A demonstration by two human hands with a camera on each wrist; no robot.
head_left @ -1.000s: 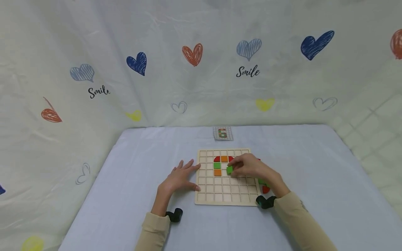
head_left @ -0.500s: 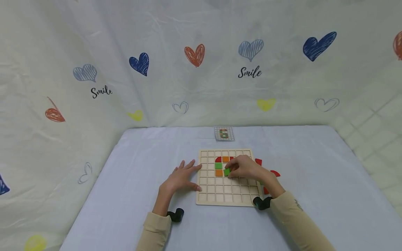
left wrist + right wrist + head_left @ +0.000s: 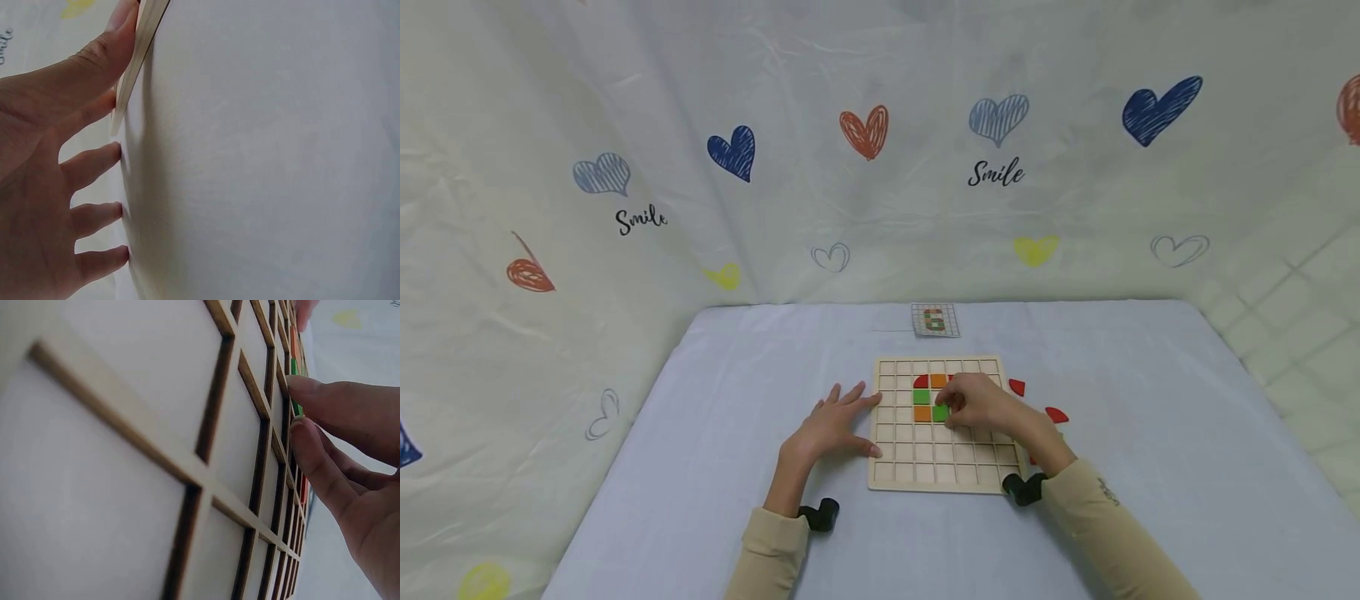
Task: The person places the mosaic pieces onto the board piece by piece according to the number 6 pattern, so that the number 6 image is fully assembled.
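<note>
Head view: right hand (image 3: 981, 402) curled over the gridded board (image 3: 895, 477), thumb and fingertip seemingly pinching a green tile (image 3: 939, 414). Tile lies flat in its cell, just left of those fingertips and immediately right of an orange tile (image 3: 922, 414); square face, no long axis to judge. Right hand nearer it; left hand (image 3: 831, 427) at the board's left edge, fingers spread, gripping nothing.

Left wrist view: thumb against board's side, lower fingertips apparently on the counter (image 3: 262, 156).

Right wrist view: green sliver at the fingertips; firmness can't be told.
</note>
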